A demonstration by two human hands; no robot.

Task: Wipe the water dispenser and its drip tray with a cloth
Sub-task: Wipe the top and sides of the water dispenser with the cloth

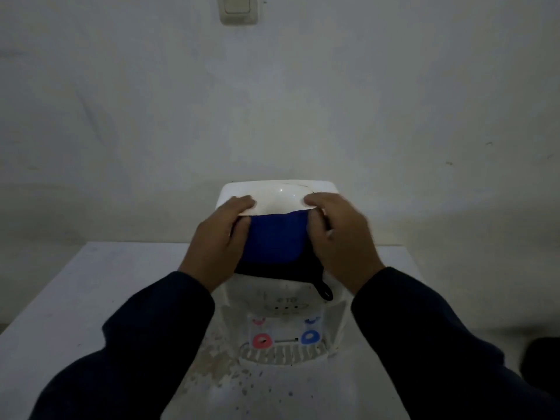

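The water dispenser (280, 298) stands on a white table (75, 298) against a pale wall, with its top toward the wall and its taps facing the person. That leaves every face to be wiped within reach from one spot.

On the left, the left hand (216, 241) lies over the left edge of the blue cloth (274, 237). Its fingers are closed together on the fabric's side, and the fingertips reach onto the bare white top. This grip seems meant to anchor that edge so the cloth stays spread.

The cloth sits in the middle, stretched flat between the hands across the near part of the dispenser's top. A darker fold hangs over the front edge, and a small loop (325, 294) dangles at the lower right. Held open this way, it should cover more of the surface with each pass.

On the right, the right hand (342, 241) mirrors the other. Its fingers are curled and pinched onto the cloth's right edge, with the thumb tucked against the fabric.

Below the hands, a red tap (262, 340) and a blue tap (309, 337) sit above the slotted drip tray (280, 356). The tray appears untouched, so the work looks to be at its early stage, on the top. The speckled marks on the table in front of the tray may be grime, but the dim light makes that uncertain.
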